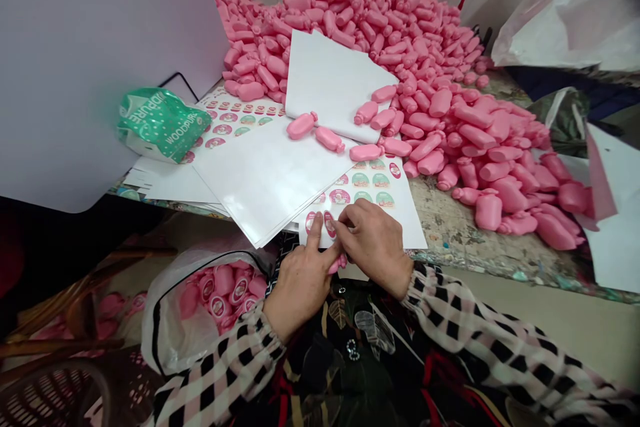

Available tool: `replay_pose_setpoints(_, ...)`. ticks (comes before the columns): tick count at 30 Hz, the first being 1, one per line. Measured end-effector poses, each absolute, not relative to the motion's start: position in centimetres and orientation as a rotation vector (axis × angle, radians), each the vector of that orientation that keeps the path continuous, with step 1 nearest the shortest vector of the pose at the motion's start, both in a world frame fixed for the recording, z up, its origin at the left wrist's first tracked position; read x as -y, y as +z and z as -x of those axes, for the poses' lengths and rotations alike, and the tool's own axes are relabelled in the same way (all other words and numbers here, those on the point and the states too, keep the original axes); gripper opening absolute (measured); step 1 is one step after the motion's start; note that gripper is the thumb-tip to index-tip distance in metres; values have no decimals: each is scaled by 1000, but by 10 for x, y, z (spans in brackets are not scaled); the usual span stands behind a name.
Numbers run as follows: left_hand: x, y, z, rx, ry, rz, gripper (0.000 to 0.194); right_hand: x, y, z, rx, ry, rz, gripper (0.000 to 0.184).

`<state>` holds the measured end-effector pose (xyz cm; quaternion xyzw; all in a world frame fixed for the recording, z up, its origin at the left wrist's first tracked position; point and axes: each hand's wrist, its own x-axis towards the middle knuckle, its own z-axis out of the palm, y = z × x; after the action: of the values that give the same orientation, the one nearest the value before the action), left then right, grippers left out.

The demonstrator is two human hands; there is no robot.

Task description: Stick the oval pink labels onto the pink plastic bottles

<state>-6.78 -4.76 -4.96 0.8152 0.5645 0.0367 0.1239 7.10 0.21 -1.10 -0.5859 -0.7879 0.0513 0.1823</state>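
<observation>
Head camera view: we work at the near edge of the table (440, 213), our left hand (303, 283) closed around a mostly hidden pink bottle (336, 266), forefinger on a sticker sheet (410, 223). Our right hand (377, 240) brings its fingertips together at an oval sticker (329, 224); whether they grip it, we cannot tell. A bottle heap (370, 7) covers the far edge.

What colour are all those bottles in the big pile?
Pink! The bottles show best in the head view.
</observation>
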Motion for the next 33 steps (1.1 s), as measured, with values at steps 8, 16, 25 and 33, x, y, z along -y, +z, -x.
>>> replay_pose_setpoints(8, 55, -39, 84, -1425, 588, -1963, 53, -16, 4, -93, 1771, 606, 1567, 25)
replay_pose_setpoints(16, 38, -20, 80, -824, 932, -321, 57, -4, 8, -85, 1383, 1353, 1340, 28)
replay_pose_setpoints(25, 27, -22, 68, -777, 916, -228, 62, 6, 1, -79, 1429, 1566, 1287, 26)
replay_pose_setpoints(33, 26, -28, 69, -763, 916, -253, 63, 7, -3, -79, 1543, 1487, 1322, 22)
